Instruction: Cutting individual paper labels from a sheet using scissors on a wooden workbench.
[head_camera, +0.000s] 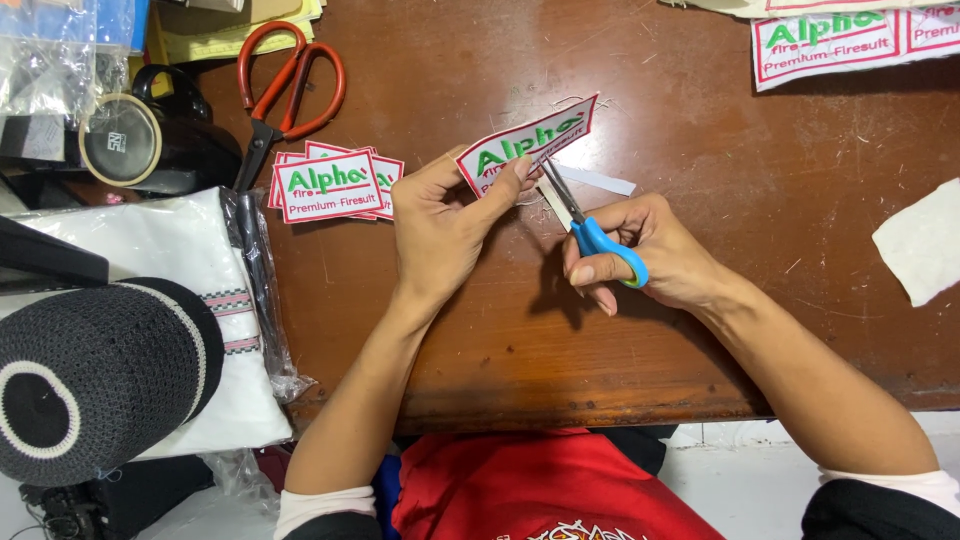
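Note:
My left hand (440, 225) pinches a white embroidered patch (525, 143) with a red border and green lettering, held up over the brown wooden table (700, 230). Blue-handled scissors (592, 232) sit in my right hand (650, 255), their blades reaching up to the patch's lower edge by my left thumb. A thin white offcut strip (598, 181) lies on the table just behind the blades.
A small stack of matching patches (330, 185) lies left of my hands, with large orange-handled scissors (285, 85) behind it. An uncut patch sheet (850, 42) is at the back right, a white scrap (925, 240) at the right edge. Folded white cloth in plastic (190, 300) and a black knitted cap (100, 375) fill the left.

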